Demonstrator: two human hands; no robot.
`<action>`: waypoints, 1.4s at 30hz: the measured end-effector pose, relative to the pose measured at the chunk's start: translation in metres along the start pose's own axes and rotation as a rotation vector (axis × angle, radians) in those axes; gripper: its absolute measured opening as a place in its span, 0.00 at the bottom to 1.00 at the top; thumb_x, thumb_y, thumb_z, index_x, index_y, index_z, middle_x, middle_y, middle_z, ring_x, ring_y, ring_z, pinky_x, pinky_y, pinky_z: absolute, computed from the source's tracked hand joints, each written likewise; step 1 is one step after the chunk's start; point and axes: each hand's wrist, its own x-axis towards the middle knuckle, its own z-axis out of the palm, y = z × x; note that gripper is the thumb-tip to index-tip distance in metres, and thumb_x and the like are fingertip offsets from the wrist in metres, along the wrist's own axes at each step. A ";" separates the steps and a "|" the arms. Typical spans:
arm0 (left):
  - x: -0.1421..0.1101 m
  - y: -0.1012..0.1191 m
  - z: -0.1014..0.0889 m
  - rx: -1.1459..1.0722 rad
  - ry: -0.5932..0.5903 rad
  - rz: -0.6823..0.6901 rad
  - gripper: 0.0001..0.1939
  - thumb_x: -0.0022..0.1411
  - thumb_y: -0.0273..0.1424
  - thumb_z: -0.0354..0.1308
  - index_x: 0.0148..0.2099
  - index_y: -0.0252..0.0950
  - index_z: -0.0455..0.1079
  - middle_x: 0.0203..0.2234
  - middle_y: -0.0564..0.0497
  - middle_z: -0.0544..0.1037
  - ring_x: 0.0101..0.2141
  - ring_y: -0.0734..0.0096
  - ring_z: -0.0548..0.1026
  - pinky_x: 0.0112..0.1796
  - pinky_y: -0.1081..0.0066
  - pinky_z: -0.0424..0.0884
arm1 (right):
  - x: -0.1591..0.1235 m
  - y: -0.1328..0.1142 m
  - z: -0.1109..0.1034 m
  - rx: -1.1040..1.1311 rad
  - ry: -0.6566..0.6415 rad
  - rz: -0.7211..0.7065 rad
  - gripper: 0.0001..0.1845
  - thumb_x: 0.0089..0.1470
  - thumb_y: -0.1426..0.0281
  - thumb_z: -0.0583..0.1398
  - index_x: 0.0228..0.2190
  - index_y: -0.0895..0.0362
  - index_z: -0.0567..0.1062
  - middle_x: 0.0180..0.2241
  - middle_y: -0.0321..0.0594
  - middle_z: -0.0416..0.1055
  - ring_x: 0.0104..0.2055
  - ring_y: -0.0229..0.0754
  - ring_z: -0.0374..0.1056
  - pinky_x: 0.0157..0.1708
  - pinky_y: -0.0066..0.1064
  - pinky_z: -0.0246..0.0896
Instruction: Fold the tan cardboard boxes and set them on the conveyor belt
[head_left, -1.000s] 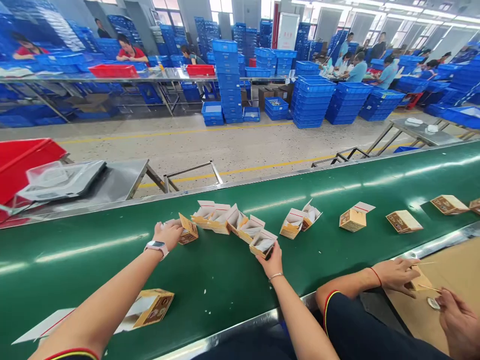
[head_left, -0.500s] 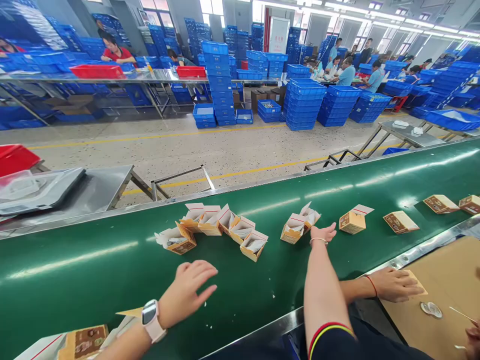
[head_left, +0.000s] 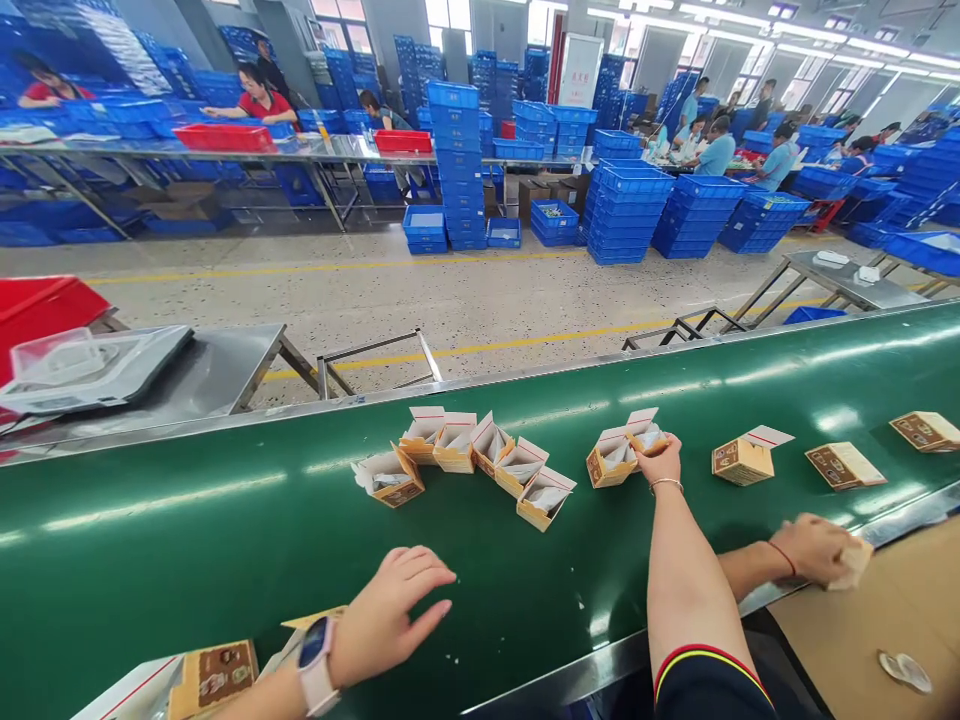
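Note:
My left hand [head_left: 401, 610], with a watch [head_left: 315, 650] on the wrist, hovers over the green conveyor belt [head_left: 300, 540], fingers apart and holding nothing. My right hand [head_left: 661, 462] reaches out and grips a small open cardboard box [head_left: 646, 438] with a silvery packet inside. Touching that box on its left is another open box [head_left: 611, 460]. Nearer my left hand, several open boxes stand in a bunch, among them a front one [head_left: 541, 500] and a leftmost one [head_left: 394, 478]. More boxes [head_left: 217, 680] lie partly behind my left forearm.
A co-worker's hand [head_left: 821, 550] with a red string holds a piece of carton at the belt's near edge. Farther right, one box has its flap up [head_left: 742, 460] and another looks closed [head_left: 844, 467]. Beyond the belt are a metal table [head_left: 225, 360] and stacked blue crates [head_left: 630, 210].
My right hand has closed on the box it was beside. My left hand stays open over the belt. The co-worker's hand has lifted a carton piece. The view has shifted slightly left.

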 end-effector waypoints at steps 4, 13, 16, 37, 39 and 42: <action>0.066 0.029 0.042 0.149 0.087 0.158 0.21 0.58 0.36 0.58 0.54 0.47 0.67 0.54 0.45 0.71 0.56 0.50 0.62 0.50 0.55 0.59 | -0.011 0.014 -0.007 0.038 0.083 0.025 0.43 0.24 0.64 0.67 0.45 0.56 0.60 0.43 0.47 0.70 0.42 0.50 0.71 0.44 0.40 0.67; 0.209 0.054 0.081 0.403 0.054 0.235 0.15 0.60 0.18 0.46 0.40 0.36 0.71 0.36 0.42 0.75 0.43 0.58 0.69 0.42 0.57 0.54 | -0.064 0.014 0.006 0.162 0.048 -0.033 0.41 0.26 0.62 0.65 0.46 0.56 0.60 0.45 0.49 0.68 0.44 0.49 0.69 0.44 0.41 0.66; 0.222 0.058 0.078 0.433 0.113 0.237 0.15 0.61 0.18 0.45 0.39 0.36 0.71 0.34 0.42 0.74 0.42 0.58 0.69 0.42 0.56 0.54 | -0.079 0.011 0.013 0.139 0.078 -0.042 0.42 0.26 0.60 0.64 0.47 0.58 0.60 0.48 0.51 0.66 0.46 0.50 0.67 0.46 0.42 0.64; 0.112 0.028 0.175 -0.177 0.153 0.524 0.28 0.60 0.34 0.50 0.63 0.36 0.55 0.55 0.38 0.68 0.55 0.54 0.65 0.47 0.58 0.65 | -0.272 0.021 0.029 -0.117 0.270 -0.372 0.35 0.46 0.56 0.62 0.52 0.58 0.61 0.44 0.50 0.61 0.47 0.53 0.61 0.45 0.49 0.61; 0.118 0.019 0.178 -0.208 0.060 0.582 0.29 0.62 0.35 0.48 0.64 0.38 0.54 0.58 0.39 0.66 0.59 0.53 0.60 0.47 0.56 0.63 | -0.274 0.026 0.020 -0.093 0.159 -0.419 0.33 0.46 0.56 0.62 0.51 0.56 0.63 0.44 0.49 0.61 0.47 0.51 0.61 0.44 0.47 0.62; 0.134 0.021 0.172 -0.234 -0.031 0.503 0.21 0.63 0.35 0.48 0.59 0.44 0.63 0.55 0.44 0.71 0.60 0.52 0.58 0.48 0.54 0.60 | -0.261 0.025 0.011 -0.063 0.073 -0.402 0.24 0.45 0.58 0.62 0.44 0.55 0.71 0.46 0.47 0.61 0.48 0.50 0.62 0.46 0.46 0.61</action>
